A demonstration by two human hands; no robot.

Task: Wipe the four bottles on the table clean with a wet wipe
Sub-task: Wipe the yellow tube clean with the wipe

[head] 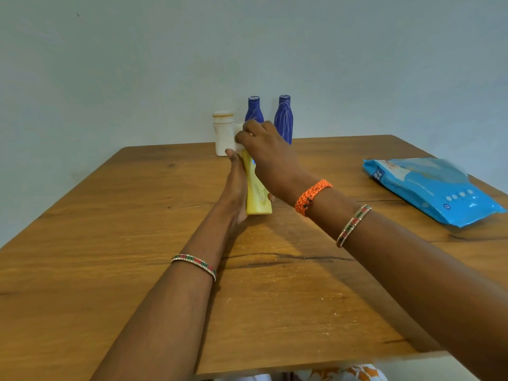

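Observation:
A yellow bottle (257,198) stands mid-table, tilted slightly. My left hand (235,188) holds its left side, with most of the fingers hidden behind it. My right hand (265,149) sits over the bottle's top and grips a white wet wipe (238,137) against the cap. At the far edge by the wall stand a white bottle (223,133) and two blue bottles (253,110) (284,116), upright. The left blue bottle is partly hidden by my right hand.
A blue pack of wet wipes (431,188) lies flat near the right edge of the wooden table (110,243). A plain wall rises right behind the bottles. The table's near edge is at the bottom.

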